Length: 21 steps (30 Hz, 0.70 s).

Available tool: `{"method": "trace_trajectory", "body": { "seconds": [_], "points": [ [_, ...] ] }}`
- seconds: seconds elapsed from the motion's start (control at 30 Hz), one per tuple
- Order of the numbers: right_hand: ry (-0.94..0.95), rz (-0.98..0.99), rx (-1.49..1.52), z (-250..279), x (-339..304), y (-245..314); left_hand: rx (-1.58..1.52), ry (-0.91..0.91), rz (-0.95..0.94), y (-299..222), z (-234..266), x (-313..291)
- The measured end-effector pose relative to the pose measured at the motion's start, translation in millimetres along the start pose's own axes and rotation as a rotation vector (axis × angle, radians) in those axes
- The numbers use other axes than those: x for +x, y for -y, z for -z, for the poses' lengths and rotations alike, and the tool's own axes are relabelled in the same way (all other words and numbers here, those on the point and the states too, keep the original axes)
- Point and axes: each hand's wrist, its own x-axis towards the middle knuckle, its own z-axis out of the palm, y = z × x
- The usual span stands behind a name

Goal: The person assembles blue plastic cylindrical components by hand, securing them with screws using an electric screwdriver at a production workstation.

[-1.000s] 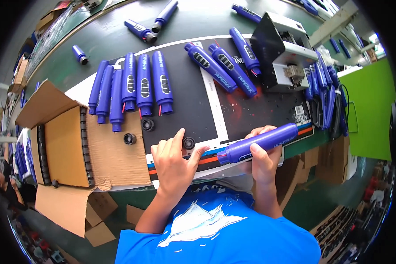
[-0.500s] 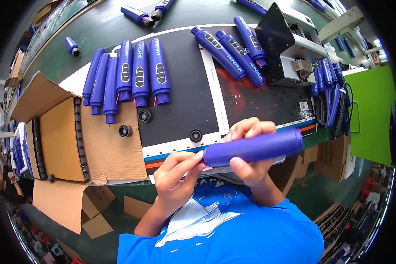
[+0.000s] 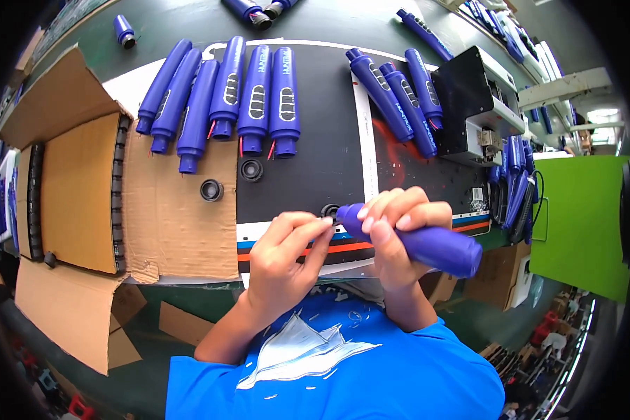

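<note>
My right hand [image 3: 402, 227] is wrapped round a blue-purple plastic tube [image 3: 441, 250], thumb in front and fingers over the top. The tube slopes down to the right, its narrower neck pointing at my left hand [image 3: 285, 260]. That hand pinches thumb and fingertips together right beside the neck; whatever they hold is too small to tell. Just behind the neck, partly hidden, a black ring-shaped cap [image 3: 329, 211] lies on the mat. Two more black caps lie farther left, one on the mat [image 3: 251, 169] and one on the cardboard [image 3: 211, 190].
Several similar tubes [image 3: 257, 98] with red wires lie in a row at left; others [image 3: 399, 101] lie right of the mat's white strip. A black-and-white bench machine [image 3: 479, 105] stands at right, near a green board [image 3: 581, 217]. An open cardboard box [image 3: 77, 196] is at left.
The tube has turned in my right hand: its narrow neck now faces my left hand, and its wide end has dropped at right. The view has shifted, moving the table things across the picture.
</note>
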Motion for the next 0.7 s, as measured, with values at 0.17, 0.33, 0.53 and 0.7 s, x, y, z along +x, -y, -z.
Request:
{"method": "trace_trajectory", "body": {
  "seconds": [0.17, 0.33, 0.53, 0.7],
  "points": [
    [-0.029, -0.127, 0.025, -7.8, 3.8, -6.6, 0.053, 0.038, 0.072, 10.8, -4.9, 7.1],
    [0.031, -0.096, -0.082, -22.1, 5.7, -8.2, 0.084, 0.118, -0.005, 15.3, -7.1, 9.7],
    [0.173, -0.14, -0.069, -24.5, 19.6, -12.0, 0.05, 0.069, 0.006, 14.8, -7.5, 7.7],
    [0.231, -0.186, -0.003, -18.6, 19.4, -6.4, 0.06, 0.082, -0.013, 12.3, -8.5, 6.4]
  ]
}}
